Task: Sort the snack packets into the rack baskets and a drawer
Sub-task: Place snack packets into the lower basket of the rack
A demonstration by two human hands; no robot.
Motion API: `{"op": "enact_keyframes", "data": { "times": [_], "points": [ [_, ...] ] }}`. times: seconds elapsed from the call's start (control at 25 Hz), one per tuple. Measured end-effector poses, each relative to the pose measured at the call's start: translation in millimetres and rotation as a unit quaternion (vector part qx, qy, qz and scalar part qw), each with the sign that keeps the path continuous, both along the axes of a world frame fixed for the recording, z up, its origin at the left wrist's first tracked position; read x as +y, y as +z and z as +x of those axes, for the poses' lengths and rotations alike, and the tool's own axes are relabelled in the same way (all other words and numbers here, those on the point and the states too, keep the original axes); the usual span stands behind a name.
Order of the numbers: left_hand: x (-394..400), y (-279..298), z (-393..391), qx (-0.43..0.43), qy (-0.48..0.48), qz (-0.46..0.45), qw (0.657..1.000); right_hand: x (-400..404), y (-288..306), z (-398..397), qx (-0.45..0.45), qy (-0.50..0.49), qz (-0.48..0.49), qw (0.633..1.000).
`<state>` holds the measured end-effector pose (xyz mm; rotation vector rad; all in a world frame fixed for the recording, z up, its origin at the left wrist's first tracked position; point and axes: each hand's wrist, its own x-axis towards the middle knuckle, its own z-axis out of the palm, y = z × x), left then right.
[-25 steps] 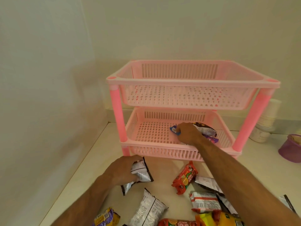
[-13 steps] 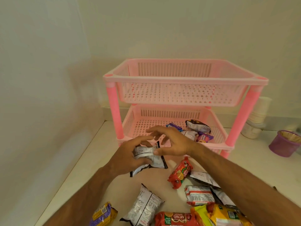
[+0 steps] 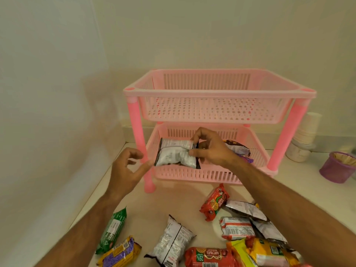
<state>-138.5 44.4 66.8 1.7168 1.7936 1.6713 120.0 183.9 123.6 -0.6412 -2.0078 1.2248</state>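
The right hand (image 3: 212, 149) pinches the silver packet (image 3: 176, 156) by one end above the lower basket (image 3: 192, 173) while the left hand (image 3: 128, 168) hangs open, so that thin grip could let it fall onto the surface (image 3: 173, 201).

Dim warm light, perhaps slight blur

The gap between the upper basket (image 3: 210, 97) and lower basket (image 3: 194, 173) stands open in front; pink posts (image 3: 137, 132) flank it.

Right hand (image 3: 213, 149) pinches silver packet (image 3: 176, 156) over lower basket (image 3: 194, 173), left hand (image 3: 127, 168) empty
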Motion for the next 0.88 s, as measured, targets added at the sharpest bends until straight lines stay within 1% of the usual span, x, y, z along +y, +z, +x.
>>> {"op": "enact_keyframes", "data": {
  "times": [0.04,0.08,0.12,0.16,0.2,0.24,0.28,0.32,0.44,0.52,0.6,0.68,0.76,0.8,0.88],
  "points": [
    [-2,-3,-11,0.014,0.038,-0.049,0.998,7,0,1,0.017,-0.03,-0.005,0.999],
    [-4,-6,-20,0.036,0.066,-0.146,0.986,15,0,1,0.025,-0.072,-0.004,0.997],
    [-7,-8,-28,0.082,0.08,-0.289,0.95,23,-2,0,0.021,-0.124,0.003,0.992],
    [-11,-11,-33,0.141,0.075,-0.444,0.882,32,-5,-1,0.004,-0.179,0.014,0.984],
    [-17,-14,-35,0.183,0.055,-0.57,0.799,41,-9,-3,-0.03,-0.229,0.032,0.973],
    [-23,-19,-37,0.197,0.032,-0.648,0.735,50,-14,-3,-0.083,-0.262,0.058,0.96],
    [-28,-24,-37,0.19,0.014,-0.685,0.704,58,-19,-4,-0.143,-0.277,0.087,0.946],
    [-32,-29,-39,0.172,0.006,-0.695,0.698,65,-25,-4,-0.199,-0.276,0.107,0.934],
    [-34,-37,-44,0.131,0.003,-0.682,0.72,76,-44,-7,-0.316,-0.243,0.117,0.91],
    [-31,-41,-45,0.141,0.013,-0.662,0.736,78,-55,-9,-0.373,-0.205,0.109,0.898],
    [-27,-44,-44,0.15,0.024,-0.636,0.756,78,-59,-10,-0.403,-0.168,0.093,0.895],
    [-23,-47,-43,0.165,0.03,-0.61,0.775,79,-59,-11,-0.407,-0.147,0.093,0.897],
    [-19,-47,-41,0.172,0.031,-0.576,0.799,77,-58,-10,-0.401,-0.167,0.115,0.894],
    [-16,-46,-39,0.167,0.029,-0.553,0.816,75,-56,-10,-0.379,-0.192,0.133,0.895],
    [-11,-40,-29,0.141,0.022,-0.49,0.86,65,-51,-11,-0.278,-0.231,0.166,0.917]
  ]
}}
